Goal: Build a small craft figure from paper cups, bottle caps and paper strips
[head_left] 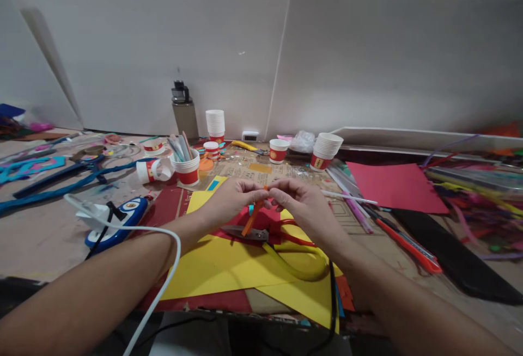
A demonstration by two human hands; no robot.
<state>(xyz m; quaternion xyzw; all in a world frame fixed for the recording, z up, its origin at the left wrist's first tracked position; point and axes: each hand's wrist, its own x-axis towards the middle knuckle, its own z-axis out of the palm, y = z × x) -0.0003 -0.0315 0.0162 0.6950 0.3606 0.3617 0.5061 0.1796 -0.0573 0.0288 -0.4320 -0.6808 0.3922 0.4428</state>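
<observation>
Both hands meet above the middle of the table, fingertips pinched on a narrow orange strip (252,219) that hangs down at a slant. My left hand (235,197) grips it from the left, and my right hand (300,198) closes on its upper end. A small turquoise bit (251,210) shows beside the strip. Under the hands lies a pair of scissors (261,234) with red and yellow handles, its blades pointing left. The scissors rest on red paper (229,236) and yellow paper sheets (212,274).
Paper cups (186,173) holding sticks stand behind my left hand; stacked cups (324,152) stand back right. A red utility knife (412,247), a black slab (457,258) and red card (396,184) lie right. A blue power strip (118,225) with a white cable (174,269) sits left.
</observation>
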